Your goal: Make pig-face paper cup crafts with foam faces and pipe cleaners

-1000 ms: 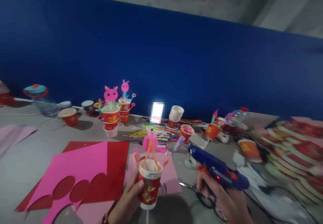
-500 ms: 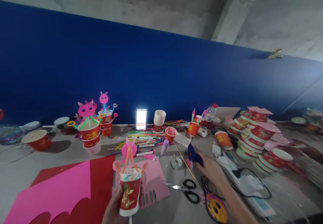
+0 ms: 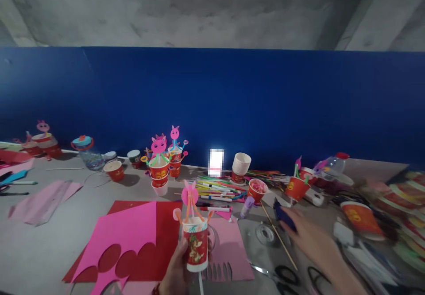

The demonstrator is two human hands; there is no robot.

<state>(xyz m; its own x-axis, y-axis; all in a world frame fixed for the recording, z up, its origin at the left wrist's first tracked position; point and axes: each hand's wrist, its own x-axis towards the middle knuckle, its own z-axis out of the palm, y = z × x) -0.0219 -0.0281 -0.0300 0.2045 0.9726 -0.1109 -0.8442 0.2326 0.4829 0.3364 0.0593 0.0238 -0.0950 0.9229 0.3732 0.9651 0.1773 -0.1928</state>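
My left hand [image 3: 175, 266] is closed around a red and white paper cup [image 3: 196, 246] near the front of the table. A pink paper animal figure [image 3: 190, 194] rises from the cup on orange pipe-cleaner arms, and a white straw [image 3: 201, 282] sticks out below it. At right, my right hand [image 3: 303, 230] is wrapped around a dark blue glue gun [image 3: 284, 217], its nozzle end pointing away from me; this area is blurred. Close to that hand lie a thin wooden stick [image 3: 280, 237] and a roll of clear tape [image 3: 265, 233].
Pink card [image 3: 133, 222] with rounded cut-outs lies on a red sheet [image 3: 169, 242]. Scissors [image 3: 275, 275] lie at the front. Markers [image 3: 215, 188], a cup of pink pieces [image 3: 257, 189] and finished cup figures [image 3: 159, 171] stand behind. Stacked cups [image 3: 408, 206] and a power strip [image 3: 372, 259] are at right.
My view has swung left, so everything appears farther right and more of the table's left side shows. The left hand has lifted the cup slightly. The right hand stays on the glue gun.
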